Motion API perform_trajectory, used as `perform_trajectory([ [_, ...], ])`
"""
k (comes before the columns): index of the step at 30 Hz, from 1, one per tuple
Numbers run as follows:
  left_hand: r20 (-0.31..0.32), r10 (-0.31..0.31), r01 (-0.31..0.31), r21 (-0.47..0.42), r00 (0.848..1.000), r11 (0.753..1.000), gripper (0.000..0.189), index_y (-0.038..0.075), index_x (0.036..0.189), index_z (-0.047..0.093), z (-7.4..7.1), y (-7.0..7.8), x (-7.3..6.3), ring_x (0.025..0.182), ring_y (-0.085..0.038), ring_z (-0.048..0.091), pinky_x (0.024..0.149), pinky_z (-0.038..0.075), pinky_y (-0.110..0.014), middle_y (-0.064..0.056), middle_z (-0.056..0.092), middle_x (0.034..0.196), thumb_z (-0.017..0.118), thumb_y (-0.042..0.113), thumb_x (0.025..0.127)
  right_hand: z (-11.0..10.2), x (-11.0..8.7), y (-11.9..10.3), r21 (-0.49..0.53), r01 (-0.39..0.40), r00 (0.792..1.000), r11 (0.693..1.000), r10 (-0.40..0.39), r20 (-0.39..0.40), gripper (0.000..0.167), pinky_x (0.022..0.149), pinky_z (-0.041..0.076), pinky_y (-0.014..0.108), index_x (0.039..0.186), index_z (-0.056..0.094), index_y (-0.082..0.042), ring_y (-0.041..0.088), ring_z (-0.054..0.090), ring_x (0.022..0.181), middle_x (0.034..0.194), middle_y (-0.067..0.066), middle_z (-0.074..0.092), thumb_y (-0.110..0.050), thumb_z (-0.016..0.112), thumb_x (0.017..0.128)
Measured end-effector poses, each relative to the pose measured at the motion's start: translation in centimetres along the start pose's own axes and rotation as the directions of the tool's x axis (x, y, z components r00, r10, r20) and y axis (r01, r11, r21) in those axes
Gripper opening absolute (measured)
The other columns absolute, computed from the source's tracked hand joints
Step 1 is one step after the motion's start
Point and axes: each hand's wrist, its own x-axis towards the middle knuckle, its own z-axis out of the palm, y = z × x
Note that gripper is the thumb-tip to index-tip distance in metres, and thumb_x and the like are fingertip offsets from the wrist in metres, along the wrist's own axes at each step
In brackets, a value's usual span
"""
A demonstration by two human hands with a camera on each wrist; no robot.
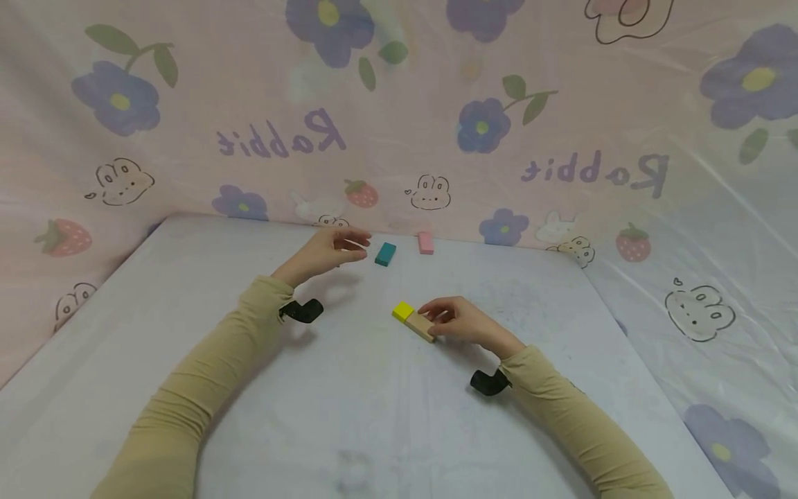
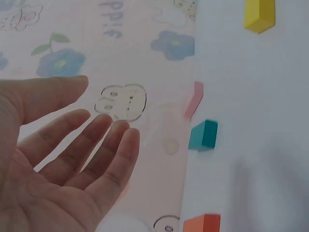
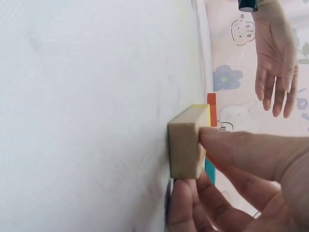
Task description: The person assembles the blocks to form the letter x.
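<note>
- The right hand [image 1: 461,322] pinches the plain wooden block [image 1: 420,327]; in the right wrist view its thumb presses one face while fingers are curled by the lower side.
- The wooden block rests on the white tabletop [image 1: 299,416], near the middle, set at a slant.
- A bright yellow block [image 1: 402,312] lies end to end with it on the far-left side, with no gap showing between the two in the head view.
- The left hand [image 1: 327,251] is empty and held wide, its fingers extended and thumb apart, above the far part of the tabletop.
- A teal block [image 1: 385,254] lies just beyond those fingertips, apart from the hand.
- A pink block [image 1: 425,243] sits to the right of the teal one, close to the backdrop.
- An orange-red block [image 2: 203,224] shows partly at the bottom of the left wrist view, in line with the teal and pink ones; the left hand mostly hides it from the head view.
- Both forearms wear beige sleeves [image 1: 206,374], with a black device [image 1: 304,311] at each wrist.
- Behind hangs a pink backdrop [image 1: 399,104] printed with purple flowers, strawberries, rabbit faces and the word "Rabbit" in mirror writing.
</note>
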Motion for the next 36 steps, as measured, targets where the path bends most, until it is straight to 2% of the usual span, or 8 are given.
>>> perform_trajectory([
  [4,-0.063,-0.041,0.04,-0.008,0.997,0.999,0.044,0.012,0.13,0.058,-1.2,-0.7,0.0,0.112,-0.023,0.057,0.091,0.048,-0.043,-0.01,0.059,0.123,0.07,0.023,0.089,-0.2,-0.8,-1.4,0.01,0.002,1.0,1.0,-0.002,0.006,0.035,0.073,0.047,0.029,0.121,0.059,0.007,0.033,0.057,0.094,0.109,0.025,0.058,0.002,0.065,0.087],
  [8,-0.126,-0.056,0.056,-0.004,0.99,0.998,0.046,0.009,0.131,0.057,-2.0,-1.8,0.0,0.114,-0.025,0.056,0.096,0.046,-0.042,-0.011,0.058,0.124,0.07,0.021,0.088,-0.2,-0.9,-1.6,0.012,-0.004,1.0,1.0,0.004,0.007,0.035,0.073,0.047,0.029,0.121,0.059,0.007,0.033,0.057,0.094,0.109,0.025,0.058,0.002,0.065,0.087],
  [14,-0.209,-0.077,0.074,-0.02,0.975,0.997,0.049,0.008,0.131,0.057,-2.6,-2.9,-0.1,0.113,-0.027,0.056,0.093,0.047,-0.043,-0.013,0.059,0.124,0.073,0.016,0.086,-0.1,0.1,0.5,0.004,-0.018,1.0,1.0,0.018,0.001,0.037,0.073,0.048,0.03,0.122,0.06,0.005,0.032,0.057,0.095,0.111,0.023,0.058,0.001,0.066,0.086],
  [19,-0.262,-0.062,0.057,-0.027,0.963,0.998,0.056,0.002,0.135,0.052,-2.6,-3.5,0.0,0.113,-0.032,0.056,0.093,0.047,-0.042,-0.02,0.057,0.126,0.074,0.012,0.084,-0.1,0.8,2.2,-0.006,-0.016,1.0,1.0,0.016,-0.011,0.037,0.073,0.049,0.031,0.122,0.062,0.0,0.026,0.058,0.093,0.109,0.016,0.06,-0.004,0.069,0.086],
  [23,-0.279,-0.069,0.074,0.007,0.958,0.997,0.057,0.001,0.135,0.052,-2.5,-4.3,0.3,0.114,-0.035,0.056,0.093,0.047,-0.041,-0.019,0.057,0.126,0.074,0.012,0.084,-0.2,0.9,2.4,-0.01,-0.021,1.0,1.0,0.02,-0.016,0.036,0.073,0.049,0.03,0.121,0.064,-0.006,0.022,0.058,0.091,0.107,0.011,0.061,-0.008,0.071,0.085],
  [26,-0.273,-0.101,0.113,0.027,0.957,0.993,0.056,0.002,0.134,0.052,-2.4,-4.9,0.5,0.116,-0.034,0.054,0.093,0.047,-0.042,-0.017,0.056,0.127,0.074,0.012,0.084,-0.2,0.8,2.3,-0.004,-0.012,1.0,1.0,0.012,-0.012,0.036,0.073,0.048,0.03,0.12,0.065,-0.006,0.022,0.059,0.091,0.106,0.011,0.061,-0.007,0.071,0.085],
  [34,-0.272,-0.162,0.193,0.089,0.949,0.977,0.059,0.004,0.134,0.052,-2.1,-5.9,1.0,0.117,-0.034,0.051,0.093,0.046,-0.046,-0.017,0.052,0.131,0.077,0.015,0.081,-0.1,0.8,2.0,0.01,-0.007,1.0,1.0,0.007,0.0,0.038,0.072,0.048,0.031,0.123,0.062,-0.001,0.026,0.059,0.092,0.11,0.017,0.06,-0.004,0.07,0.086],
  [36,-0.276,-0.17,0.203,0.097,0.946,0.974,0.061,0.004,0.134,0.053,-2.0,-6.1,1.2,0.117,-0.034,0.051,0.092,0.046,-0.047,-0.016,0.052,0.131,0.079,0.016,0.08,-0.2,0.4,1.1,0.013,-0.01,1.0,1.0,0.01,0.002,0.038,0.072,0.047,0.031,0.123,0.061,0.002,0.029,0.058,0.093,0.111,0.02,0.059,-0.002,0.068,0.086],
])
